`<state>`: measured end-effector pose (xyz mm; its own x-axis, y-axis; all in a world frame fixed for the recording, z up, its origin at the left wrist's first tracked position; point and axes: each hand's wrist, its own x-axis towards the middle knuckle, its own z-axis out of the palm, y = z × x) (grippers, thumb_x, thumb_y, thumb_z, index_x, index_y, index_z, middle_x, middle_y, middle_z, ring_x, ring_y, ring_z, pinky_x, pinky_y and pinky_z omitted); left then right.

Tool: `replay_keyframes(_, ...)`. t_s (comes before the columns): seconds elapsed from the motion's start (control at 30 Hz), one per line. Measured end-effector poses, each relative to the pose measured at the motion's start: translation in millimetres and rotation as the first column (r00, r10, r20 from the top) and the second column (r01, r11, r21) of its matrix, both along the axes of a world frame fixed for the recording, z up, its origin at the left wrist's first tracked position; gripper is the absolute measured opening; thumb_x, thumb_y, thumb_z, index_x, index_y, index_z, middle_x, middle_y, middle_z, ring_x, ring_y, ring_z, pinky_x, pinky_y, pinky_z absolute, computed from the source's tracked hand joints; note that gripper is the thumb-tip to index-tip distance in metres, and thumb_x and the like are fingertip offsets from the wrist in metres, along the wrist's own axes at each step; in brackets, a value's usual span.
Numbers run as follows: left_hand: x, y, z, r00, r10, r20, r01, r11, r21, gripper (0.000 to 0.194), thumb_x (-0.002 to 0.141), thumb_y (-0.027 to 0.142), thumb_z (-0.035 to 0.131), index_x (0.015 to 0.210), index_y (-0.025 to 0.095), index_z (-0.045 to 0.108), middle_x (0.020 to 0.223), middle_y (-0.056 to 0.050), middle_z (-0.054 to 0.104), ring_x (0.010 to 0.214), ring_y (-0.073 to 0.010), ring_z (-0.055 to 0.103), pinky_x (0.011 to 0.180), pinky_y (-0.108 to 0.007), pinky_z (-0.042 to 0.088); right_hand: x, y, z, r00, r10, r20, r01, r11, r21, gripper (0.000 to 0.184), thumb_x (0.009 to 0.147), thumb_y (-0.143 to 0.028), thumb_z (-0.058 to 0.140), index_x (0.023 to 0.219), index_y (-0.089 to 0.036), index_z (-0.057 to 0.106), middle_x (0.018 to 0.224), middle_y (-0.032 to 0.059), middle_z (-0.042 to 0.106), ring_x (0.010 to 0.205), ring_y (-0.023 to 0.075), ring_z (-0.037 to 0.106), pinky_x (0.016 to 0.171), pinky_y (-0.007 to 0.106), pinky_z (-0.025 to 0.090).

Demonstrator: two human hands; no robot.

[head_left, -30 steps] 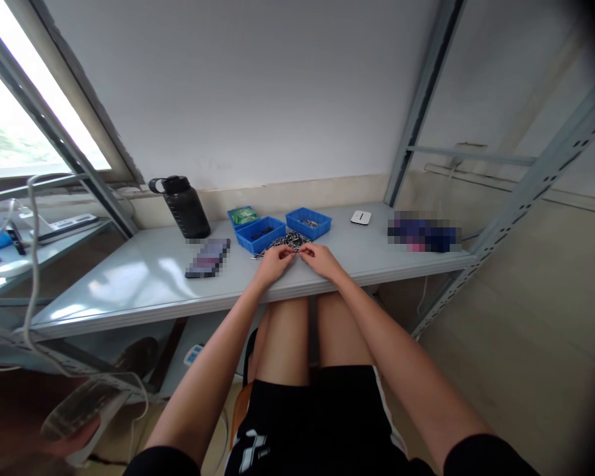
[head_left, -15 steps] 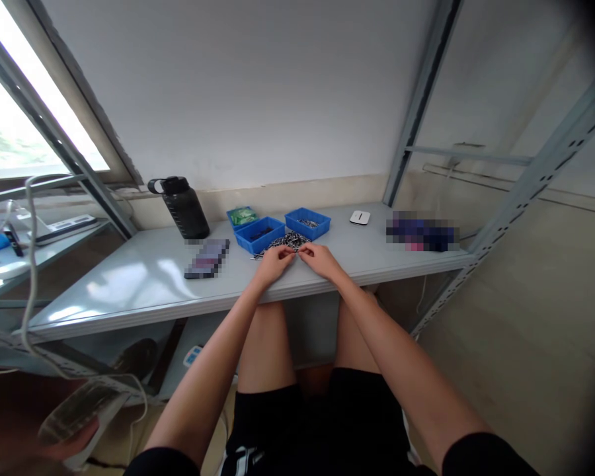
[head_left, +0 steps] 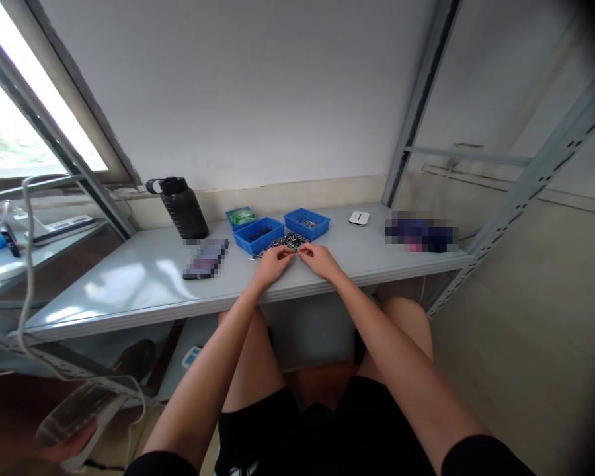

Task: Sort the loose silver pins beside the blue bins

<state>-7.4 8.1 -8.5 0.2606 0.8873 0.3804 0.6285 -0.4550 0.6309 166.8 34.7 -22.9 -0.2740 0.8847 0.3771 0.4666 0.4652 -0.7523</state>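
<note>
My left hand (head_left: 275, 262) and my right hand (head_left: 318, 258) meet fingertip to fingertip over the near edge of a pile of small, slender dark and silver pieces (head_left: 293, 240). Both hands are closed in a pinch; whatever lies between the fingers is too small to make out. Right behind the pile stand two blue bins: the left bin (head_left: 259, 235) holds dark small parts, the right bin (head_left: 307, 223) silvery ones. A smaller blue bin (head_left: 231, 218) with a green packet (head_left: 242, 216) adjoins the left one.
On the grey table (head_left: 143, 291) are a black water bottle (head_left: 184, 208) and a blurred phone-like object (head_left: 206, 258) at left. A small white device (head_left: 359, 217) and a blurred dark bundle (head_left: 421, 235) sit at right. Metal posts (head_left: 424, 99) frame the table.
My knees have spread apart below the table. Both hands stay pinched at the pile in nearly the same place; the view has shifted very slightly.
</note>
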Motion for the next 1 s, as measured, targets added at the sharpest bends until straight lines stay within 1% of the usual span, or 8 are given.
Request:
replay_keyframes(0.17,1.4,-2.1,2.3,1.0,0.01,-0.003,-0.01,1.0,-0.007,0.023,0.092,0.035,0.056,0.093,0.013,0.064,0.09,-0.003,0.067,0.083,-0.0165,0.064,0.079,-0.037,0.052,0.3,-1.4,1.4,1.0,0.004,-0.002,-0.004,1.0,0.004,0.014,0.083,-0.024,0.056,0.089,-0.018,0.068,0.08,0.0032,0.069,0.074,0.0165,0.061,0.071,0.027,0.045)
replay_keyframes(0.63,0.2,0.4,0.6,1.0,0.01,-0.022,-0.011,1.0,-0.016,0.023,0.093,0.034,0.055,0.094,0.013,0.063,0.089,-0.003,0.066,0.081,-0.0159,0.064,0.077,-0.036,0.053,0.0,-3.1,2.8,1.0,-0.002,-0.023,0.002,1.0,-0.002,0.016,0.083,-0.027,0.055,0.089,-0.018,0.066,0.081,0.0033,0.068,0.075,0.0164,0.06,0.072,0.027,0.045)
replay_keyframes(1.0,0.3,-0.2,0.5,1.0,0.007,-0.017,-0.008,1.0,-0.014,0.023,0.092,0.035,0.055,0.095,0.013,0.063,0.092,-0.004,0.066,0.084,-0.0167,0.064,0.079,-0.037,0.052,0.4,-4.6,3.4,1.0,0.002,-0.029,-0.002,1.0,-0.006,0.014,0.082,-0.025,0.054,0.087,-0.019,0.066,0.077,0.0018,0.068,0.072,0.0156,0.06,0.072,0.026,0.045)
